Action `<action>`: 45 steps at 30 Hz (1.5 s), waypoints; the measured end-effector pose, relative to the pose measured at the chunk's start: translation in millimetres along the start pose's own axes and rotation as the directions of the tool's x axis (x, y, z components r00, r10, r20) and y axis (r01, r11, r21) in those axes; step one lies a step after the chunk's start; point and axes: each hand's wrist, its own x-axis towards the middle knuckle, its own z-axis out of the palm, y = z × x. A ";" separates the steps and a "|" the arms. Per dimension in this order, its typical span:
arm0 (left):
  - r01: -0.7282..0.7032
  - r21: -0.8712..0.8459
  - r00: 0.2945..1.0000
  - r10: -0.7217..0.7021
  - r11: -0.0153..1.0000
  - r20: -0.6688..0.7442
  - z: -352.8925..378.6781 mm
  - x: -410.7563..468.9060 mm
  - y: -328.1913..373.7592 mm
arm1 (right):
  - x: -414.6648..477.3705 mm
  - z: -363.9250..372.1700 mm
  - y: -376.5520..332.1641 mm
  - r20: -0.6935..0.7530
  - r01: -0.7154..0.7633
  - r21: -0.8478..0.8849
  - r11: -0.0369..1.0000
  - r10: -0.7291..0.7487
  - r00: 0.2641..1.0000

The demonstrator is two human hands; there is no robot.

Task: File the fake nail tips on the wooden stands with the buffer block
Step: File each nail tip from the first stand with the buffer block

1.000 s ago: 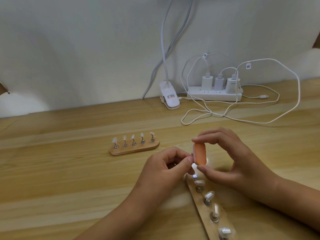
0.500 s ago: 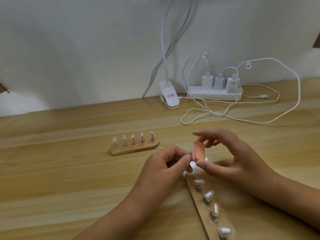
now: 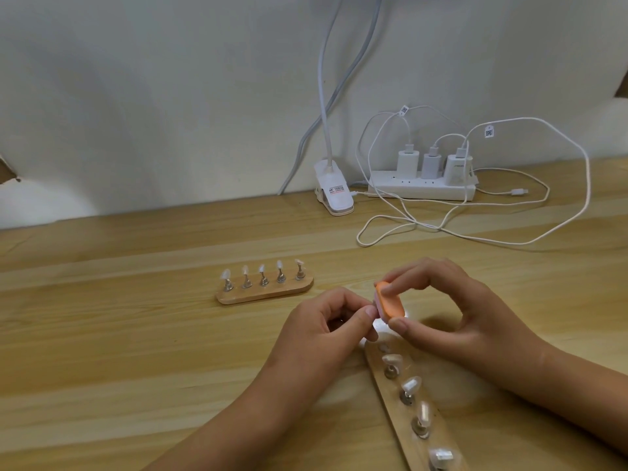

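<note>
Right hand point(image 3: 469, 317): thumb and forefinger pinch the buffer block point(image 3: 390, 300), over the far end of the near wooden stand point(image 3: 394, 406).
Left hand point(image 3: 326, 328): fingers curled, pinching the end nail tip point(image 3: 378, 325).
Risk: heavy stroke — tip pops off its post.

Right hand point(image 3: 469, 321) pinching orange buffer block point(image 3: 390, 304), left hand point(image 3: 323, 329) pinching nail tip point(image 3: 380, 325) at near wooden stand point(image 3: 397, 413), second stand point(image 3: 265, 292) beyond, power strip point(image 3: 421, 188) behind

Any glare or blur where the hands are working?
Head view: a blown-out glare spot under the buffer block washes out the nail tip the left hand pinches; the right hand looks sharp, casting a soft shadow on the table.
</note>
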 end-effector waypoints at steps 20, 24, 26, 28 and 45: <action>0.011 0.010 1.000 -0.011 1.000 -0.024 0.1 0.5 2.1 | 1.7 0.8 0.6 0.012 0.044 -0.002 0.999 -0.044 0.999; 0.005 0.023 1.000 -0.005 1.000 -0.017 0.4 -0.2 2.5 | 1.1 1.9 0.8 0.046 0.080 -0.011 0.997 -0.080 0.996; 0.009 0.028 1.000 -0.008 1.000 -0.027 0.3 0.3 2.4 | 1.6 1.5 2.4 0.006 0.029 0.008 1.000 -0.029 1.000; 0.009 0.042 1.000 -0.008 0.999 -0.020 0.2 0.1 2.5 | 2.9 0.4 2.5 -0.004 -0.029 0.049 0.998 0.030 1.000; -0.001 0.051 1.000 0.001 0.999 -0.005 1.1 -1.9 5.0 | 3.5 1.2 3.7 0.024 -0.088 0.124 0.988 0.086 0.996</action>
